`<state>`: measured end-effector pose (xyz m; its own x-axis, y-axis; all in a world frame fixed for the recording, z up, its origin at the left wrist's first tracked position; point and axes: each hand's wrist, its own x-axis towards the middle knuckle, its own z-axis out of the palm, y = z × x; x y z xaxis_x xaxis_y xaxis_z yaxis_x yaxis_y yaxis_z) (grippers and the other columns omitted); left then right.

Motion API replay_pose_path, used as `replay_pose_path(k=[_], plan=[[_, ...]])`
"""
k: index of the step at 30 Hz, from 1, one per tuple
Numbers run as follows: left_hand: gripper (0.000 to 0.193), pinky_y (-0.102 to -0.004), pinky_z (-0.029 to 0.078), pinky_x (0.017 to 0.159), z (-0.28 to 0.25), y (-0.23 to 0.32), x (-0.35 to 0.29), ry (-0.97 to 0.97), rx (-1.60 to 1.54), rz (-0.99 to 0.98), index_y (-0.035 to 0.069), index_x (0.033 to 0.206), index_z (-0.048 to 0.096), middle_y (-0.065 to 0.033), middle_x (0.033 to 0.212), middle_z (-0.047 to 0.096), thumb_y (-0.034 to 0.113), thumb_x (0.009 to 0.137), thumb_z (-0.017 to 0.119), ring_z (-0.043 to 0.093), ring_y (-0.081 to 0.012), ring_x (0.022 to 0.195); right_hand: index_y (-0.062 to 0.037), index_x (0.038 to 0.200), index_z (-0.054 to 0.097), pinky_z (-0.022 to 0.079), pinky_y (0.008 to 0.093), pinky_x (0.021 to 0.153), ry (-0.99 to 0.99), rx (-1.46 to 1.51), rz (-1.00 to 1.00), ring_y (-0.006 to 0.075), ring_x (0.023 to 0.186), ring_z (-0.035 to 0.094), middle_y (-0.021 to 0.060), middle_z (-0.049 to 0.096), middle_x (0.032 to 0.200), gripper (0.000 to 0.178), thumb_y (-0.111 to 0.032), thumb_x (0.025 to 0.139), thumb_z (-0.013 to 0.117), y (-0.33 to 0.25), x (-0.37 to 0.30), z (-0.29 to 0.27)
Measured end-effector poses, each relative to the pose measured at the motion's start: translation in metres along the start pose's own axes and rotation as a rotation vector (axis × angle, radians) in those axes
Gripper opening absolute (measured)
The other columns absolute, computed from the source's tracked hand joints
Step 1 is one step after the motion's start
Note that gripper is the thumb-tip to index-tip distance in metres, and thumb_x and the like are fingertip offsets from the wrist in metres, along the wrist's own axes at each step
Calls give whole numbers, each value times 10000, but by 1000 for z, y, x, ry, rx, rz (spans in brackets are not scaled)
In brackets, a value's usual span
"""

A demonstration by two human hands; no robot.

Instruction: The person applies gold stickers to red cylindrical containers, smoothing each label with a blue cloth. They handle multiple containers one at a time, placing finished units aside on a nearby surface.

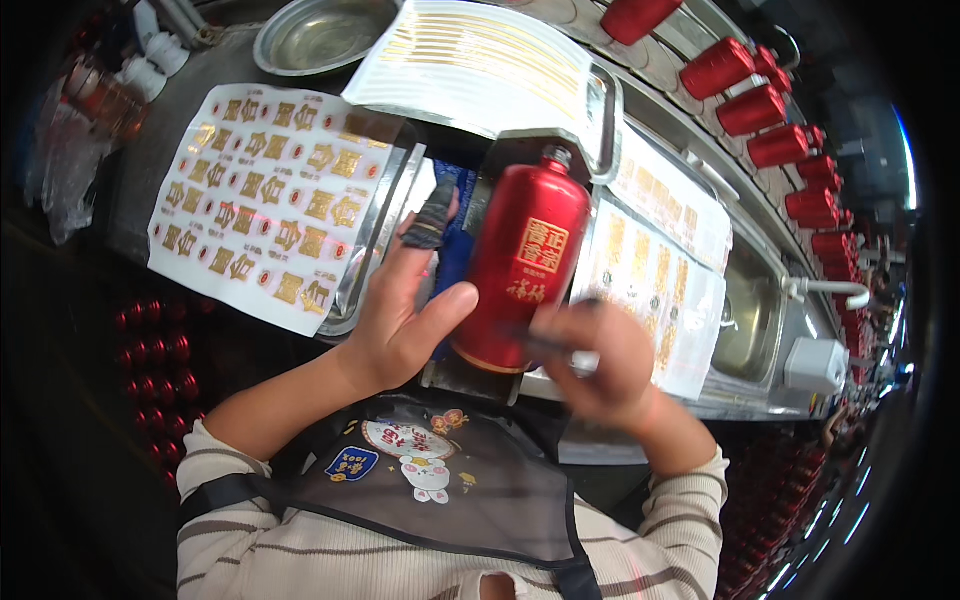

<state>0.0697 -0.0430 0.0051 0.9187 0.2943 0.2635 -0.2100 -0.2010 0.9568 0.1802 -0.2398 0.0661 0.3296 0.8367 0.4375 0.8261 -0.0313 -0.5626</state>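
In front of me a glossy red bottle (525, 265) with gold lettering leans slightly to the right, its bare threaded neck (556, 158) at the far end. My left hand (405, 315) is beside it, fingers stretched away from me and thumb tip at the bottle's left edge. Dark wrapping (430, 218) covers one of its fingers. At the bottle's lower right, my right hand (600, 360) is smeared by motion. Something dark and narrow shows at its fingers, and I cannot make out whether it is a tool or finger wrapping.
Sheets of gold stickers lie left (265, 200), at the back (480, 60) and right (650, 290). A metal basin (325, 35) stands back left. Right are a sink (755, 300) with a faucet (825, 290) and a conveyor of red bottles (750, 110). More red bottles (155, 380) stand lower left.
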Motion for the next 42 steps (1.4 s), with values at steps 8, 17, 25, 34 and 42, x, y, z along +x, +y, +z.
replay_pose_path(k=[8, 17, 25, 34, 42], plan=[[1121, -644, 141, 1160, 21, 8, -13, -211, 720, 384, 12, 1551, 240, -317, 1586, 186, 342, 689, 875, 205, -483, 1480, 21, 1230, 601, 516, 220, 808, 691, 496, 555, 92, 935, 612, 49, 642, 1080, 329, 5, 911, 681, 23, -8, 7], [1095, -665, -18, 1155, 4, 2, -22, -140, 559, 145, 49, 1534, 300, -240, 1641, 110, 425, 675, 863, 46, -395, 1538, 7, 1397, 536, 366, 165, 639, 329, 442, 709, 25, 718, 465, -37, 546, 880, 511, -110, 919, 677, 9, -52, 39], [996, -639, 24, 1182, 10, 1, -15, -294, 638, 407, 25, 1512, 355, -220, 1642, 146, 510, 744, 763, 121, -349, 1540, 72, 1463, 430, 455, 325, 1013, 317, 358, 721, 213, 1189, 590, 189, 568, 1382, 632, -138, 917, 669, -10, -53, 50], [257, -258, 490, 544, -143, -28, 49, 408, 527, -141, -31, 1041, 697, -21, 760, 693, 147, 869, 767, 583, -80, 579, 33, 1442, 490, 335, 184, 638, 457, 288, 748, 49, 704, 450, -36, 501, 817, 564, -204, 944, 609, -5, -56, 32], [733, -339, 544, 850, -328, -95, 128, 512, 1095, -652, -55, 1283, 579, -130, 1123, 720, 281, 704, 877, 697, -235, 1011, 21, 1417, 520, 273, 175, 545, 496, 378, 891, 25, 627, 398, -46, 476, 767, 519, -181, 947, 607, -6, -47, 27]])
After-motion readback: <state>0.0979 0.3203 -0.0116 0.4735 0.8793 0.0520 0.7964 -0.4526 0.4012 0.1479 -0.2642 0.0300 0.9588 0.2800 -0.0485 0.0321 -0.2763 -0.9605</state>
